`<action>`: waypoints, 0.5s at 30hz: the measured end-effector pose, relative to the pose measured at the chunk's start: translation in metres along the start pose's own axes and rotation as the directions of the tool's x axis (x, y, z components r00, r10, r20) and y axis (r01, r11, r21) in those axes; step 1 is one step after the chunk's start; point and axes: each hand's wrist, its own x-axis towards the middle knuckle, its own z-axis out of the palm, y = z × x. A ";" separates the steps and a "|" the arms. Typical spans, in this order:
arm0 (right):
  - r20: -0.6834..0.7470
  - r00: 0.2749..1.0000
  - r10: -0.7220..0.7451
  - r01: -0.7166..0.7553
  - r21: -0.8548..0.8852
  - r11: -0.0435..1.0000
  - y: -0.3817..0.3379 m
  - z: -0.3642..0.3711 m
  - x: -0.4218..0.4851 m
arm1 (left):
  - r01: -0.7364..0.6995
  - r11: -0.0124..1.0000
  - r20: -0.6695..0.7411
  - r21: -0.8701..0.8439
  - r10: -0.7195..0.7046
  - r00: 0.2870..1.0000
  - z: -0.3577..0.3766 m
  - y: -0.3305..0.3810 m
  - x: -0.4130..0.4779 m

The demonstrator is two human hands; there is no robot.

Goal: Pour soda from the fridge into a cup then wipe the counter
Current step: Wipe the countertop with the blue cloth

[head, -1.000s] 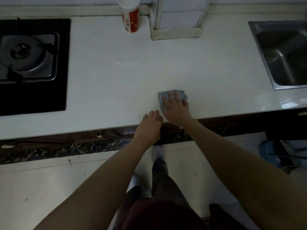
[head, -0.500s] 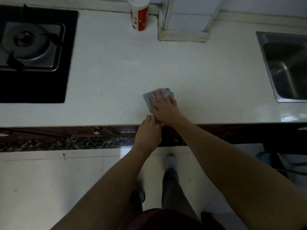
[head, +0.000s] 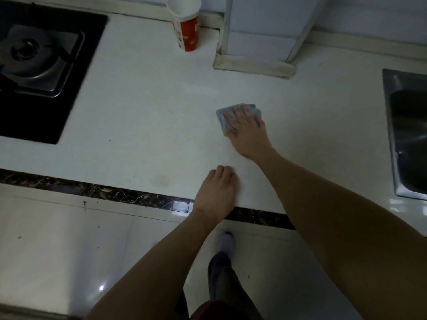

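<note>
A folded blue-grey cloth (head: 223,114) lies flat on the white counter (head: 143,116), and my right hand (head: 247,132) presses down on it with fingers spread, covering most of it. My left hand (head: 216,192) rests on the counter's front edge, fingers curled and holding nothing. A red-and-white paper cup (head: 186,24) stands upright at the back of the counter against the wall, well beyond both hands. No soda bottle is in sight.
A black gas hob with a metal burner (head: 34,58) fills the counter's left end. A steel sink (head: 406,135) is set in at the right. A white box-like column base (head: 256,61) stands behind the cloth. Below are pale floor tiles and my foot (head: 226,245).
My right hand has slid the cloth away from the front edge, farther onto the counter and apart from my left hand. The left hand stays at the edge. The camera has shifted.
</note>
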 end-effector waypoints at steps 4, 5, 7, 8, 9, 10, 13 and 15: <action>-0.026 0.983 0.180 -0.179 0.028 0.983 0.091 -0.003 -0.032 | 0.011 1.000 -0.011 -0.011 -0.011 1.000 0.003 0.029 0.020; -0.033 0.971 0.238 -0.236 0.072 0.969 0.113 -0.007 -0.042 | 0.006 1.000 -0.008 -0.011 -0.006 1.000 0.005 0.035 0.023; -0.054 0.944 0.324 -0.317 0.116 0.941 0.151 -0.006 -0.064 | -0.017 1.000 0.010 -0.011 0.017 1.000 0.008 0.046 0.026; -0.066 0.921 0.384 -0.371 0.149 0.916 0.166 -0.004 -0.076 | -0.028 1.000 0.019 -0.009 0.028 0.999 0.009 0.051 0.026; -0.082 0.896 0.437 -0.421 0.161 0.892 0.175 -0.002 -0.090 | -0.034 0.999 0.027 -0.004 0.034 0.999 0.011 0.055 0.026; -0.088 0.878 0.471 -0.453 0.165 0.876 0.180 0.000 -0.104 | -0.036 0.999 0.028 -0.001 0.036 0.999 0.012 0.058 0.025; -0.049 0.837 0.546 -0.525 0.214 0.824 0.176 0.014 -0.141 | -0.019 1.000 0.035 -0.010 0.019 0.999 0.012 0.063 0.021; -0.025 0.795 0.607 -0.581 0.258 0.772 0.164 0.021 -0.158 | -0.029 0.999 0.039 -0.018 0.030 0.999 0.011 0.061 0.017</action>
